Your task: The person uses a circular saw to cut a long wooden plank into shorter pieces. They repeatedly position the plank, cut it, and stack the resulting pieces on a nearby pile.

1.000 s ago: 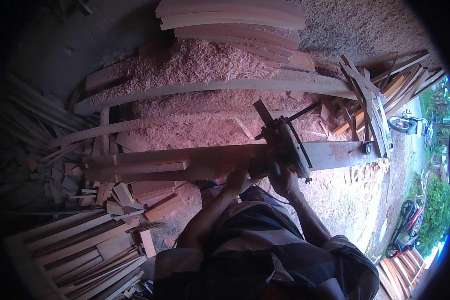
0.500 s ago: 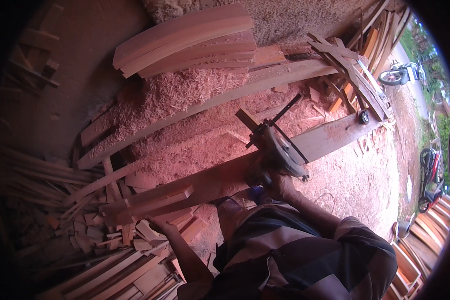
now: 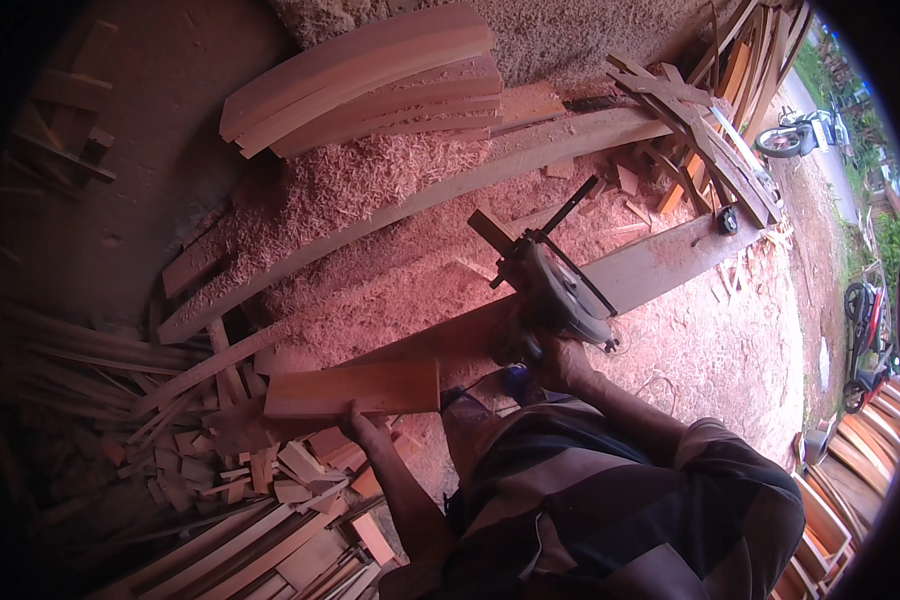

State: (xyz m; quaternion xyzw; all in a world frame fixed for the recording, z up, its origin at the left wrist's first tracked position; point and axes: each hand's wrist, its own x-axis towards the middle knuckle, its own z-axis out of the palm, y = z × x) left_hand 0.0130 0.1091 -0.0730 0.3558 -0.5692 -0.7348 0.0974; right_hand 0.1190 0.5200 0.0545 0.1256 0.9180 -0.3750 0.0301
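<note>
My left hand grips the lower edge of a short reddish board near the left end of the long plank. A power saw with a round metal guard and a fence bar rests across the middle of that plank. My right hand is closed on the saw's rear handle, partly in shadow. A small dark tape measure lies at the plank's right end.
Curved boards are stacked behind, above heaped shavings and a long beam. Offcuts and loose planks crowd the lower left; leaning boards stand at upper right. Motorcycles are outside at right.
My left hand has left the saw, moved left and taken hold of the short board, which is now raised and shifted right. My right hand stays on the saw. The view has rotated.
</note>
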